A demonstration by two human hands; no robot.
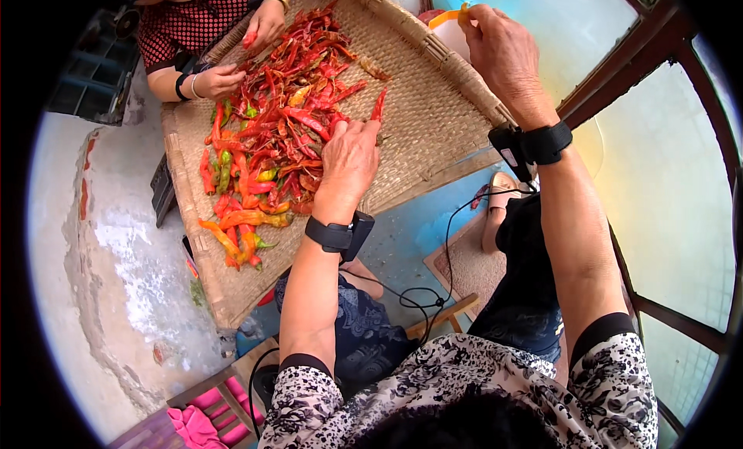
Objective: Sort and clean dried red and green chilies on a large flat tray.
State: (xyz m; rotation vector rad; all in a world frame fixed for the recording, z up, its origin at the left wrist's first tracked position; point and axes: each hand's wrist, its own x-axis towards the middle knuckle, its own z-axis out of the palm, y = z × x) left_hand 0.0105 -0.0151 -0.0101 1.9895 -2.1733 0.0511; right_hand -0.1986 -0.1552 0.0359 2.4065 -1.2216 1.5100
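Note:
Red chili peppers point(298, 85), many of them shrivelled, lie heaped on a woven tray point(433, 124). My left hand point(350, 159) is at the heap's right edge, its fingers closed on a red chili pepper point(378, 105) whose tip points up. Smoother orange and green peppers point(244, 217) lie to the left of that hand. Beyond the tray's right rim, my right hand point(503, 53) pinches a small yellowish piece point(464, 10), too small to name. Just under its fingertips is a white container with an orange rim point(447, 20), partly hidden by the hand.
Across the tray, a co-worker's two hands point(220, 81) handle peppers at the far left. A framed glass window point(673, 178) runs along my right. Black cables point(422, 298) hang from my wrist straps. A pink cloth point(193, 427) lies on slats at lower left.

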